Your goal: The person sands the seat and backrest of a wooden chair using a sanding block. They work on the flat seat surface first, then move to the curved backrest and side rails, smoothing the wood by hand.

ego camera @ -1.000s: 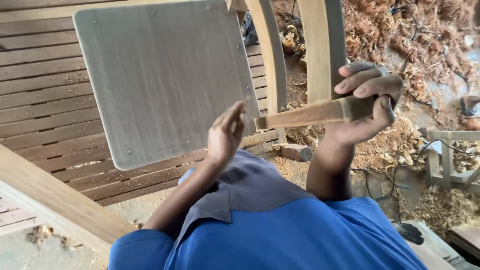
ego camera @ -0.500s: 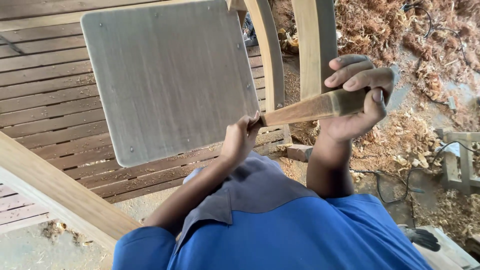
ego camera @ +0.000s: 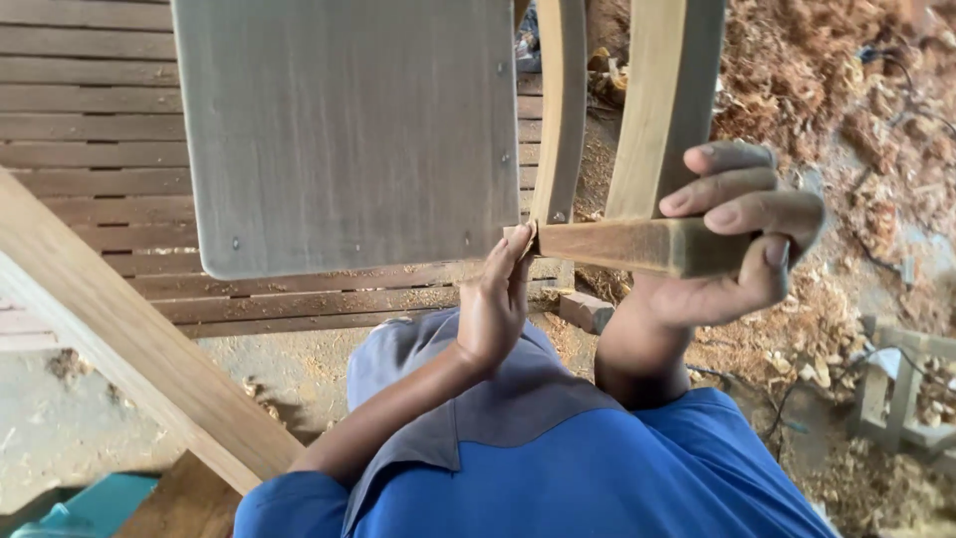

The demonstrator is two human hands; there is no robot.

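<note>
A grey flat chair seat (ego camera: 349,130) fills the upper middle of the view, with curved wooden chair legs (ego camera: 662,110) rising to its right. My right hand (ego camera: 732,239) is wrapped around the thick end of a wooden leg piece (ego camera: 622,244) that points left toward the seat's corner. My left hand (ego camera: 498,299) has its fingertips on the narrow end of that piece, right at the seat's lower right corner. Whether the left fingers pinch something small there is hidden.
A slatted wooden panel (ego camera: 90,130) lies behind the seat. A long pale plank (ego camera: 139,349) runs diagonally at the left. Wood shavings (ego camera: 827,90) cover the ground at the right, with a small wooden block (ego camera: 588,311) and a cable (ego camera: 787,399) among them.
My left hand went from open beside the seat to touching the tip of the leg piece at the seat's corner. The piece has levelled out, and the view has tilted.
</note>
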